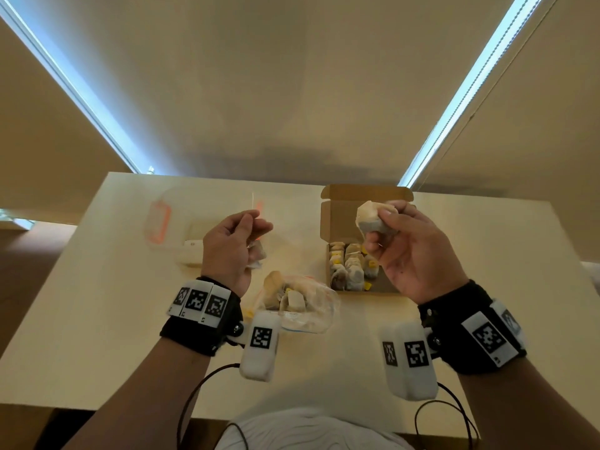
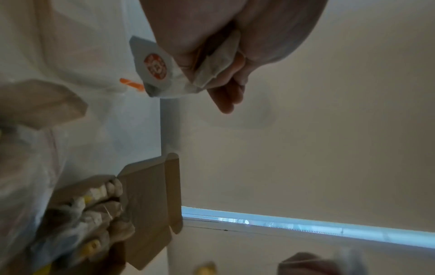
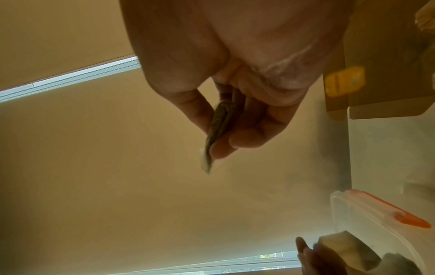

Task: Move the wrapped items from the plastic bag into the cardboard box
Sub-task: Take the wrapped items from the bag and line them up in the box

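Observation:
The clear plastic bag [image 1: 319,315] lies on the table near me with several wrapped tea bags [image 1: 293,300] inside. Beyond it to the right stands the open cardboard box [image 1: 337,219], with rows of wrapped items [image 1: 349,269] packed in it. My right hand [image 1: 378,227] is raised above the box and grips one pale wrapped item [image 1: 373,216], seen edge-on between thumb and fingers [image 3: 220,128]. My left hand [image 1: 256,233] hovers left of the box and holds another wrapped item [image 1: 257,254], whose packet [image 2: 219,63] and printed tag [image 2: 155,66] show in the left wrist view.
A clear lidded container with orange clips [image 1: 159,224] sits at the table's far left. The box lid [image 1: 367,193] stands up at the far side of the box. Cables trail from both wrist units at the near edge. A blind-covered window rises behind the table.

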